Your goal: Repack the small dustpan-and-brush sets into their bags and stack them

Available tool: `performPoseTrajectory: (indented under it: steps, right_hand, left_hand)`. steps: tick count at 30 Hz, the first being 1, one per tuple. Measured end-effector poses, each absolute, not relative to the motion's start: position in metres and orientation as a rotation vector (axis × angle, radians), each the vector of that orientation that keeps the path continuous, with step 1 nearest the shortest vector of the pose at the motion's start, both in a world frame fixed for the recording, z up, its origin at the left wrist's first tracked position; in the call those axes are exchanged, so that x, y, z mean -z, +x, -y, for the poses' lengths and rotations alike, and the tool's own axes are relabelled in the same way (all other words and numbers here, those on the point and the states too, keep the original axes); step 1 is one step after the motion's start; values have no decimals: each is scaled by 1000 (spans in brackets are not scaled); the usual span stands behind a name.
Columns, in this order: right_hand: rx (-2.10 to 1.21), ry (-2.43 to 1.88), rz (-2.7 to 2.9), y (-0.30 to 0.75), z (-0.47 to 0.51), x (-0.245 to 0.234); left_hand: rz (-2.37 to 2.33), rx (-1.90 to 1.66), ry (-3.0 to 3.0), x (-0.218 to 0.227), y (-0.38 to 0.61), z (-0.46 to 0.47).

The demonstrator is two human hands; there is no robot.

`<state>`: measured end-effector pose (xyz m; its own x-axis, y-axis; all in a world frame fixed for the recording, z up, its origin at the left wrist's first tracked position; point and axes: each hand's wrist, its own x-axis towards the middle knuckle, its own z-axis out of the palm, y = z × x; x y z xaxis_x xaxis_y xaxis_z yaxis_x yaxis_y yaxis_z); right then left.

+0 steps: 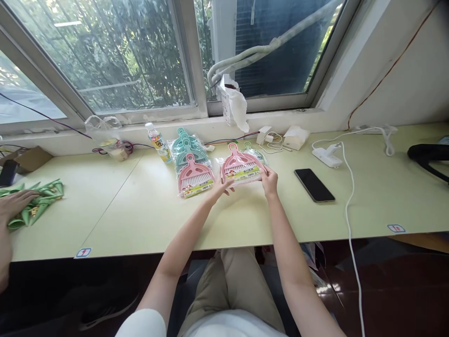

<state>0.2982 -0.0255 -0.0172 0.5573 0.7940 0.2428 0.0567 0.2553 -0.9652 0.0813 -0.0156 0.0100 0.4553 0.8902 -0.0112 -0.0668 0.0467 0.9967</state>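
Note:
Between my two hands is a pink dustpan and brush set [242, 164] in a clear wrapper with a yellow-green label. My left hand [220, 186] grips its lower left corner, and my right hand [269, 181] pinches the right edge. Just behind it, a green set [254, 150] shows in part. Left of my left hand, another wrapped pink set [194, 175] lies at the front of a row, overlapping teal sets [185, 147] toward the window.
A phone [315, 185] lies to the right, near a white power strip [327, 157] with its cable. A bottle [157, 142] and a plastic bag [108, 138] stand by the sill. At far left, another person's hand [17, 205] rests on green cone-shaped items [44, 196].

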Motion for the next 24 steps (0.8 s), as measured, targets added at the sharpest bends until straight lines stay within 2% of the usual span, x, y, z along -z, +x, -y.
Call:
performPoseTrajectory:
  steps: [4, 9, 16, 24]
  right_hand:
    - [-561, -1222, 886, 295, 25, 18]
    - [-530, -1270, 814, 310, 14, 27]
    - [-121, -1724, 847, 353, -3, 34]
    - [39, -2006, 955, 357, -47, 39]
  left_hand:
    - [-992, -1054, 1241, -1, 94, 12]
    - [-1078, -1084, 1222, 2, 119, -14]
    - [-1392, -1186, 1642, 7, 180, -52]
    - [-1886, -1217, 1764, 29, 196, -87]
